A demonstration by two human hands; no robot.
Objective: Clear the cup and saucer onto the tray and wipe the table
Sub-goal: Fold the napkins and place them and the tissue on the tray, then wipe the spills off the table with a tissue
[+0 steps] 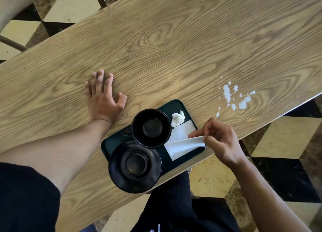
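A: Cup and saucer first. Your left hand (pixel 102 99) lies flat on the pale wood-grain worktop (pixel 174 40), fingers straight and spread, holding nothing, well apart from the crockery. Just right of it sits the dark green rectangular tray (pixel 111 143) near the worktop's front edge. The matte black round saucer (pixel 135 167) rests on the tray's near corner, overhanging its rim, and the matte black round cup (pixel 151 128) stands upright beside it on the tray, touching or nearly so.

B: How will they handle?

A: My guess is stiff, fairly heavy and breakable, with a smooth finish that could slip. Take the cup by its wall and the saucer by its rim, and shift the saucer fully inside the tray.

B: And farther right?

A: A crumpled white tissue ball (pixel 178 118) lies behind a flat white paper napkin (pixel 181 141) on the tray. Your right hand (pixel 219 141) pinches the napkin's right edge between thumb and fingertips, the other fingers curled, lifting that edge. Paper is light, limp and tears when wet, so fold it before wiping. Beyond it, the splash of white liquid drops (pixel 234 96) waits on the worktop, not yet wiped.
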